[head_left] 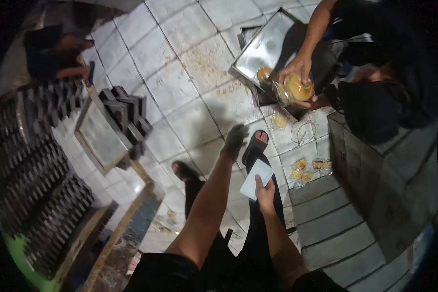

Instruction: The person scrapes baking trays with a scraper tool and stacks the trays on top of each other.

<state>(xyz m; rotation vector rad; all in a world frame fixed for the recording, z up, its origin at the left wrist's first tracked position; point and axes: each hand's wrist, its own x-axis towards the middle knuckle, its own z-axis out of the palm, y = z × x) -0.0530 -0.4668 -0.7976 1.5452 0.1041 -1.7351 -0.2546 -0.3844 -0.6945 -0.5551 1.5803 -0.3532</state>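
Observation:
My right hand [265,193] grips a flat white rectangular thing [253,184], with the thumb across its face; I cannot make out its exact kind. It is held above my right leg. My left hand [235,139] reaches forward over the tiled floor [180,119], near my right foot in a black sandal [256,147]. That hand is dark and blurred, but its fingers look stretched out and nothing shows in them. At the upper right another person's hands [299,68] hold round bread in clear plastic bags [297,88] over a metal tray [272,39].
Bagged bread [279,120] and several small yellow pieces [302,170] lie on the floor at right. A large box [370,185] stands beside them. Stacked dark metal racks [48,160] and a framed tray [102,134] fill the left. Another person's legs [65,58] are at the upper left.

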